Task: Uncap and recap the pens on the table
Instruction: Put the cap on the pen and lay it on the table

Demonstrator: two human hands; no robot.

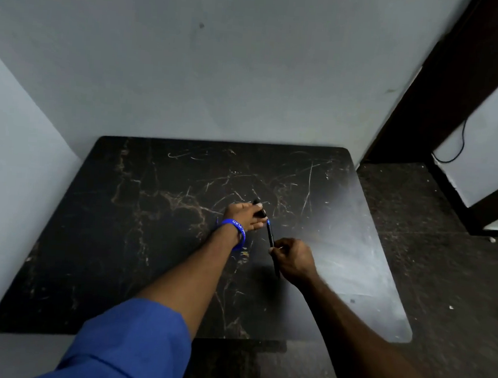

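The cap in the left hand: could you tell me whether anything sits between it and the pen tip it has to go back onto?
Nothing visible does. The left hand holds the cap just beyond the blue tip of the pen, which the right hand grips lower down. Only bare table shows around the gap.

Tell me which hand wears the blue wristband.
The left hand, which grips the dark cap. The right hand, with a bare wrist, holds the pen.
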